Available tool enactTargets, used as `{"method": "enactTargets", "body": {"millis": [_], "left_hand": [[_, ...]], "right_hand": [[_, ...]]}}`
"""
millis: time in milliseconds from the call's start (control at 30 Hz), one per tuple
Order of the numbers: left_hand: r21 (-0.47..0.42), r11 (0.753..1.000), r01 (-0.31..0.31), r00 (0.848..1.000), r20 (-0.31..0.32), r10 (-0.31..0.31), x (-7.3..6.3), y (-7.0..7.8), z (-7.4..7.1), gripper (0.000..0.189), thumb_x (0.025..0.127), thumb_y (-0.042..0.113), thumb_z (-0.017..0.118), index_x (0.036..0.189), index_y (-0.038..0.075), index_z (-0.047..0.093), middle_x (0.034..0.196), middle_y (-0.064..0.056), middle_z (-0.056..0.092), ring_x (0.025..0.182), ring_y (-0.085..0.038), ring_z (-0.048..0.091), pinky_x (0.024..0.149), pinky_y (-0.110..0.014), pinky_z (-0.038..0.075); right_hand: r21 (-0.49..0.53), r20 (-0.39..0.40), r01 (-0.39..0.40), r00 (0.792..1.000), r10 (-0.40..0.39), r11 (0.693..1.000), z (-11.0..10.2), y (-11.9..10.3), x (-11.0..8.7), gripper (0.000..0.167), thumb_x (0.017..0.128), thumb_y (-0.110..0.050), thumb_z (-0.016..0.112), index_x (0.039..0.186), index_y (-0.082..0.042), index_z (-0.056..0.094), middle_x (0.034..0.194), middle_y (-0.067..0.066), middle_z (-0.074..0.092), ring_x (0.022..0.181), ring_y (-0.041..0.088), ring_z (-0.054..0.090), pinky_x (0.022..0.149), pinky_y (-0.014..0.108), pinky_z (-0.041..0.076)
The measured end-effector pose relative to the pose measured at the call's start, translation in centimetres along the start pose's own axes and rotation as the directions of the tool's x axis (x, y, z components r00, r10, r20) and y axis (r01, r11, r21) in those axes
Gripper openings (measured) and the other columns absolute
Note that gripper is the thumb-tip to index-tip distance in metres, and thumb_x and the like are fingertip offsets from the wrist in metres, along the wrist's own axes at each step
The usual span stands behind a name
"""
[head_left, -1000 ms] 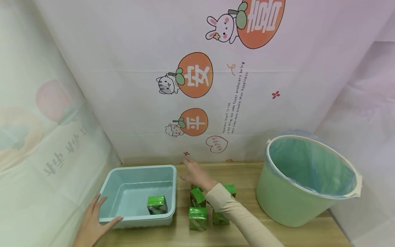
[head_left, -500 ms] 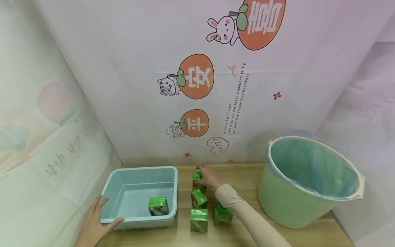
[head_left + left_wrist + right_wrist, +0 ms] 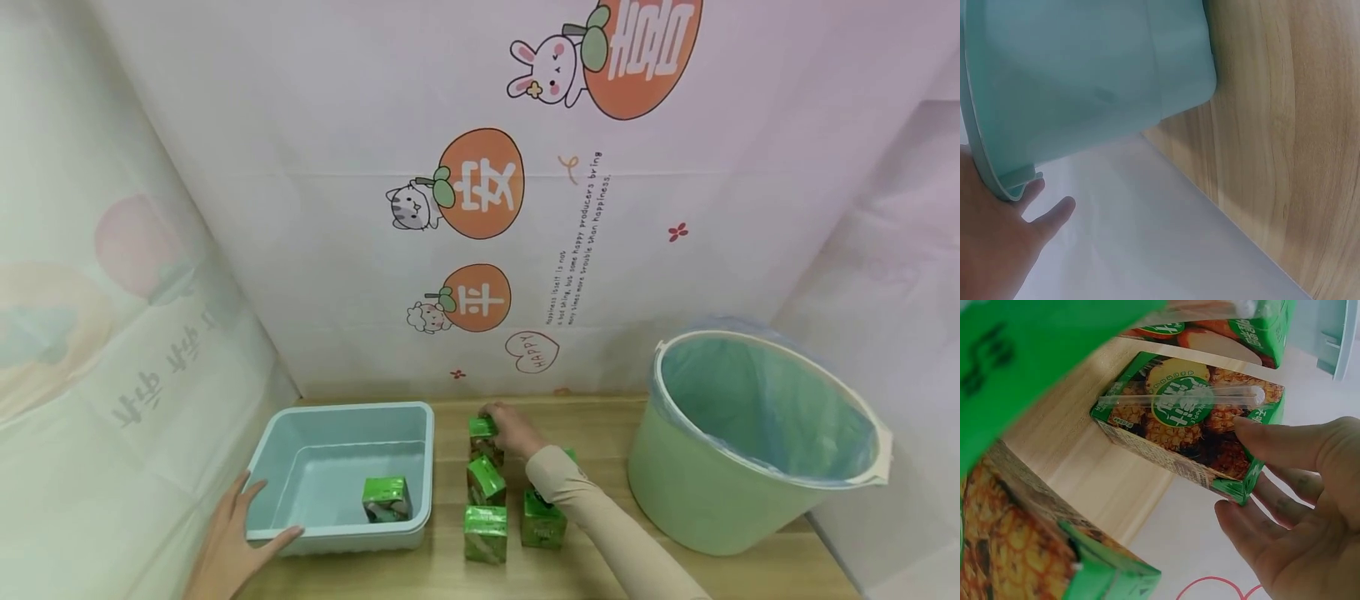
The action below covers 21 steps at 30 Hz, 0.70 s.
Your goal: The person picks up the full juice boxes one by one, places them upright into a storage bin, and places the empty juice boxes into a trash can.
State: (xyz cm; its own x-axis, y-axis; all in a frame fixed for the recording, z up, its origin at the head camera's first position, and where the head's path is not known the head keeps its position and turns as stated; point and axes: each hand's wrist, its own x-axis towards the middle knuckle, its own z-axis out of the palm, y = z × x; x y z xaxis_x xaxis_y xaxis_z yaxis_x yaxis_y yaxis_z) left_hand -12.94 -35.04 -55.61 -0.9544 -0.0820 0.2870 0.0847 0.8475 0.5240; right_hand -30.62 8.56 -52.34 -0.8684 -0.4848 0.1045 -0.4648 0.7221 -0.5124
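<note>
My right hand [image 3: 516, 429] pinches a small green juice carton [image 3: 483, 442] at the back of the group on the table. In the right wrist view, the thumb lies on the pineapple-printed face of this juice carton [image 3: 1179, 415], with the other fingers behind it. A clear straw is fixed to that face. My left hand [image 3: 228, 533] rests at the front left corner of a pale blue plastic basin [image 3: 341, 531], fingers spread along its rim [image 3: 985, 162]. One green juice carton [image 3: 386, 498] sits inside the basin.
Other juice cartons stand nearby: a tilted carton [image 3: 486, 482], a front carton [image 3: 486, 533] and a right carton [image 3: 543, 521]. Another is mostly behind my right sleeve [image 3: 592, 508]. A lined green bucket [image 3: 697, 492] stands right. A printed cloth [image 3: 360, 350] backs the wooden table [image 3: 600, 417].
My right hand has moved from near the back cloth rightward and down onto the rear juice carton, and now pinches it. The left hand keeps its place at the basin's corner.
</note>
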Motion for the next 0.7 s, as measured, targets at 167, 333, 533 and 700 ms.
{"method": "enactTargets", "body": {"millis": [167, 333, 533, 700], "left_hand": [[-0.008, 1.0, 0.016, 1.0, 0.027, -0.016, 0.1, 0.0, -0.2, 0.092, 0.082, 0.043, 0.091, 0.146, -0.008, 0.047, 0.16, -0.037, 0.027, 0.135, -0.066, 0.034, 0.095, -0.08, 0.038], [-0.002, 1.0, 0.023, 0.999, 0.032, -0.023, 0.0, 0.0, -0.2, 0.091, 0.082, 0.044, 0.09, 0.145, -0.007, 0.048, 0.16, -0.037, 0.027, 0.135, -0.066, 0.034, 0.096, -0.081, 0.038], [0.001, 1.0, 0.016, 1.0, 0.024, -0.016, 0.0, 0.0, -0.1, 0.091, 0.082, 0.044, 0.091, 0.145, -0.007, 0.049, 0.16, -0.037, 0.027, 0.135, -0.065, 0.035, 0.095, -0.08, 0.039], [0.001, 1.0, 0.021, 1.0, 0.023, -0.021, 0.0, 0.0, -0.2, 0.092, 0.082, 0.044, 0.091, 0.146, -0.007, 0.048, 0.161, -0.037, 0.027, 0.135, -0.065, 0.034, 0.095, -0.081, 0.039]], "right_hand": [[-0.016, -0.001, -0.003, 1.0, 0.003, 1.0, 0.2, 0.4, 0.3, 0.039, 0.084, 0.021, 0.075, 0.12, 0.007, 0.067, 0.113, 0.022, 0.069, 0.102, 0.038, 0.069, 0.088, 0.048, 0.061], [0.004, -0.008, -0.002, 1.0, 0.002, 1.0, 0.4, 0.5, 0.2, 0.036, 0.083, 0.021, 0.076, 0.116, 0.009, 0.068, 0.111, 0.022, 0.069, 0.099, 0.037, 0.069, 0.086, 0.049, 0.061], [0.013, 0.008, 0.004, 1.0, -0.004, 1.0, 0.2, 0.1, 0.1, 0.035, 0.085, 0.018, 0.078, 0.117, 0.009, 0.067, 0.112, 0.022, 0.069, 0.099, 0.036, 0.069, 0.085, 0.048, 0.061], [0.041, 0.017, 0.013, 1.0, -0.014, 0.999, -0.8, -0.7, 0.4, 0.037, 0.085, 0.016, 0.078, 0.119, 0.009, 0.066, 0.112, 0.022, 0.068, 0.103, 0.038, 0.067, 0.091, 0.05, 0.06]]}}
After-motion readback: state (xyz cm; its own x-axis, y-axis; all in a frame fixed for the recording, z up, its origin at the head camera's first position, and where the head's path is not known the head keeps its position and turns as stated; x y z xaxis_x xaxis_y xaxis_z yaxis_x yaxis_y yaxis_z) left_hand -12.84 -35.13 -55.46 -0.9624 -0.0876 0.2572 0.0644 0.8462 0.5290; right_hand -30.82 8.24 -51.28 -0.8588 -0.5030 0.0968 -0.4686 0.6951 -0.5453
